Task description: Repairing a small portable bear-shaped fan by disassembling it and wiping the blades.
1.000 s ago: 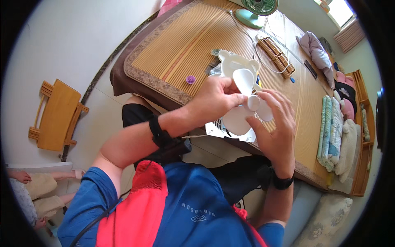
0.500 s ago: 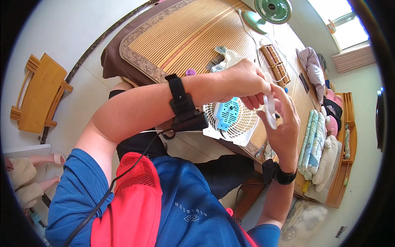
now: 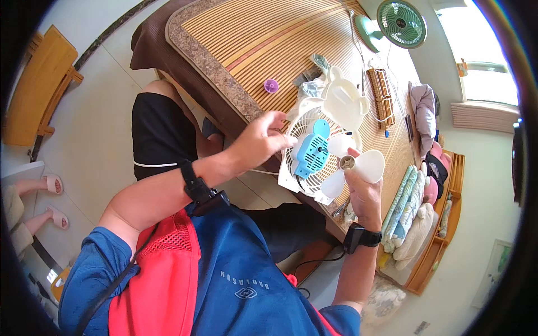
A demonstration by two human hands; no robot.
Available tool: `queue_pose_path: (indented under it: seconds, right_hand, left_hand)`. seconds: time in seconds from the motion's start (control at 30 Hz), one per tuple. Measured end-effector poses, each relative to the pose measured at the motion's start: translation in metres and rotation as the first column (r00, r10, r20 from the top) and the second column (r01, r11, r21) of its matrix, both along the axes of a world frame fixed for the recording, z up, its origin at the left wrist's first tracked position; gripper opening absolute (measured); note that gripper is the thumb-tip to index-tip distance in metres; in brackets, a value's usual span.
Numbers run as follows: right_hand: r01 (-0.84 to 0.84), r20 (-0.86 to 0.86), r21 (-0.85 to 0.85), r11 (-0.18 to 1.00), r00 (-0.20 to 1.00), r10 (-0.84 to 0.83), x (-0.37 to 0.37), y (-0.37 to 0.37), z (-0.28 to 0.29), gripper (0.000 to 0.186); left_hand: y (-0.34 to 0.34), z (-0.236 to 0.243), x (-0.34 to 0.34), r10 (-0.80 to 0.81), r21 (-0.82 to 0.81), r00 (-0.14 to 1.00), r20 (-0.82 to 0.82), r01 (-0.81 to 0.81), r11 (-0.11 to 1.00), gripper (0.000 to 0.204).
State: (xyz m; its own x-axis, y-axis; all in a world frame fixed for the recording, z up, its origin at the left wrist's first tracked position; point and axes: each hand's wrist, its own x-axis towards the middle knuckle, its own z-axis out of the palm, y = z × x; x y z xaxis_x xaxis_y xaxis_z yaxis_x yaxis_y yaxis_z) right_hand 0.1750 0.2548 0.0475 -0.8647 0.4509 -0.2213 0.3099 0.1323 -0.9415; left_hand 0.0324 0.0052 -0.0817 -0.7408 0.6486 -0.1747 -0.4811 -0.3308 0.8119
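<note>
My right hand point(image 3: 365, 196) grips a white fan blade point(image 3: 370, 166) by its hub, with the hub's hollow side turned toward me. Its blades spread in front of a white fan grille point(image 3: 291, 162), which lies at the edge of the mat. Fixed in the grille is a light blue motor housing point(image 3: 314, 154) with slots and a dark shaft. My left hand point(image 3: 259, 140) is over the grille's left side, fingers apart and holding nothing; whether a fingertip touches the grille I cannot tell. A white bear-shaped cover point(image 3: 343, 99) lies just beyond, and a purple round cap point(image 3: 271, 85) sits on the mat.
The bamboo mat point(image 3: 246, 50) covers a bed. A green fan point(image 3: 400, 25) stands at the far end, its cord running along the mat. A rolled bamboo piece point(image 3: 381, 95) lies at right, near folded quilts point(image 3: 406, 204). Another person's feet point(image 3: 53, 185) are at left.
My hands have come apart. The left moved left, off the fan blade, while the right keeps hold of it and has come lower. The fan blade has turned to show its hub.
</note>
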Motion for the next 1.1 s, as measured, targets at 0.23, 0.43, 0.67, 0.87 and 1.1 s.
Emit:
queue_pose_path:
  seconds: [0.23, 0.43, 0.67, 0.87, 1.1]
  right_hand:
    - [0.02, 0.033, 0.038, 0.999, 0.999, -0.021, 0.004, 0.005, -0.005, 0.055]
    - [-0.09, 0.155, 0.372, 0.924, 0.987, 0.034, 0.015, 0.009, -0.023, 0.051]
    - [-0.048, 0.104, 0.393, 0.918, 0.995, 0.008, 0.046, 0.021, -0.028, 0.05]
    - [-0.075, 0.063, 0.41, 0.909, 0.997, 0.054, 0.07, 0.024, -0.033, 0.049]
    - [0.011, -0.001, 0.326, 0.945, 1.0, -0.011, 0.084, 0.025, -0.05, 0.049]
  left_hand:
    - [0.027, -0.004, 0.004, -0.078, 0.18, 0.995, -0.059, 0.087, 0.98, 0.083]
    - [0.044, -0.011, 0.012, -0.032, -0.007, 0.946, -0.322, 0.031, 0.999, 0.092]
    - [0.057, 0.03, 0.039, -0.008, -0.078, 0.823, -0.568, -0.044, 0.996, 0.092]
    - [0.076, 0.036, 0.053, 0.015, -0.07, 0.776, -0.631, -0.076, 0.995, 0.094]
    - [0.083, 0.039, 0.065, -0.007, -0.132, 0.637, -0.771, -0.149, 0.98, 0.1]
